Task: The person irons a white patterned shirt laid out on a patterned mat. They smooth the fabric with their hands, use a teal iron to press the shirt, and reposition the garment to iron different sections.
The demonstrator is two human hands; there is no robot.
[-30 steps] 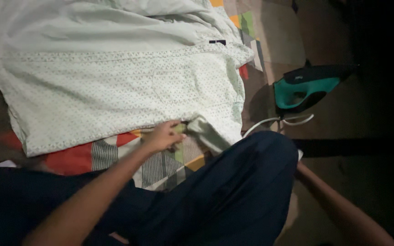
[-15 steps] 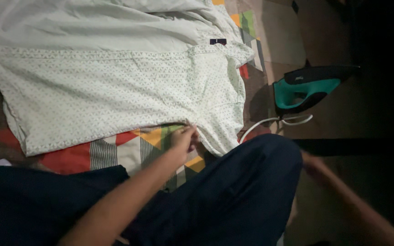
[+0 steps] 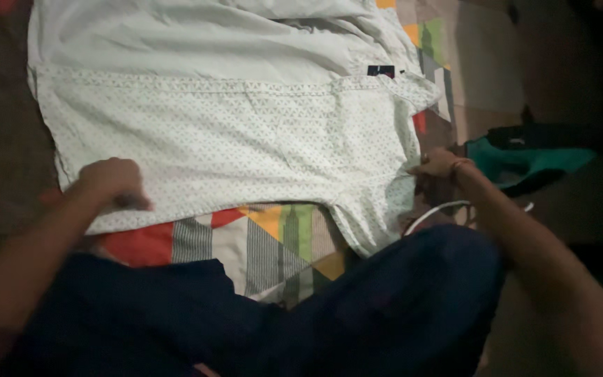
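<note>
A pale dotted shirt [image 3: 246,132] lies spread flat on a colourful patterned cloth [image 3: 273,234]. My left hand [image 3: 112,181] rests fist-like on the shirt's lower left hem, fingers curled onto the fabric. At the shirt's right side my right hand [image 3: 437,166] pinches the edge of the short sleeve. My dark blue trouser legs [image 3: 357,314] fill the bottom of the view.
A green and black iron [image 3: 532,160] stands on the floor just right of my right hand, its white cord [image 3: 435,211] looping toward my knee. Dark floor lies to the far right and left.
My left hand has slid from the shirt's lower middle to its lower left hem. My right arm has come forward and taken the sleeve edge. The view has shifted right.
</note>
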